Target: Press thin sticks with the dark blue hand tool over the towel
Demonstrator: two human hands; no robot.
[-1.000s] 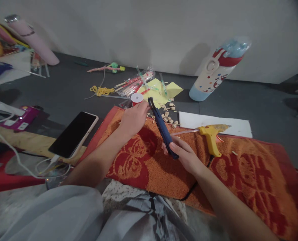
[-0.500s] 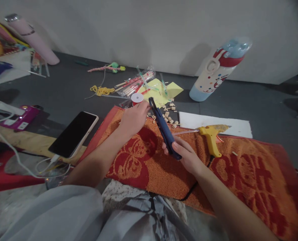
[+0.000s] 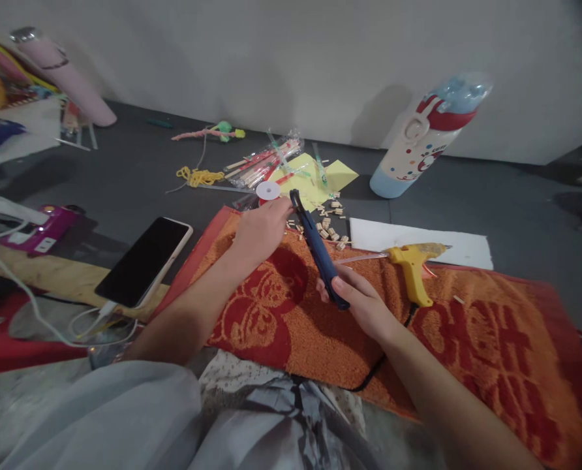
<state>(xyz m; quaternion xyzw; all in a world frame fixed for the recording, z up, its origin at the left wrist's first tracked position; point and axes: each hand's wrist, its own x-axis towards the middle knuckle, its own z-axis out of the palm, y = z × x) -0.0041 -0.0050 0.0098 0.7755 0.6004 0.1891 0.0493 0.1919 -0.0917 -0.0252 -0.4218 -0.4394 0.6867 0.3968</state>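
Observation:
My right hand (image 3: 359, 294) is wrapped round the handles of a dark blue pliers-like tool (image 3: 320, 254), held slanting above an orange and red towel (image 3: 320, 339). Its dark jaws point away from me, toward the upper left. My left hand (image 3: 263, 228) is closed in a pinch right beside those jaws; whatever lies between its fingertips is hidden. Just beyond the tool are several short cut pieces of wood (image 3: 326, 230). A yellow glue gun (image 3: 415, 267) rests to the right of my right hand, with a clear glue stick sticking out of its back.
A white strip of board (image 3: 447, 245) lies behind the glue gun. Farther back are yellow paper (image 3: 342, 175), bagged sticks (image 3: 266, 160), a white spool (image 3: 267, 190) and yellow string (image 3: 199, 176). A bottle (image 3: 418, 147) stands right; a charging phone (image 3: 144, 261) lies left.
The handle end of the blue tool has shifted slightly left, and its handles look closer together. My left hand has stayed almost still at the jaws.

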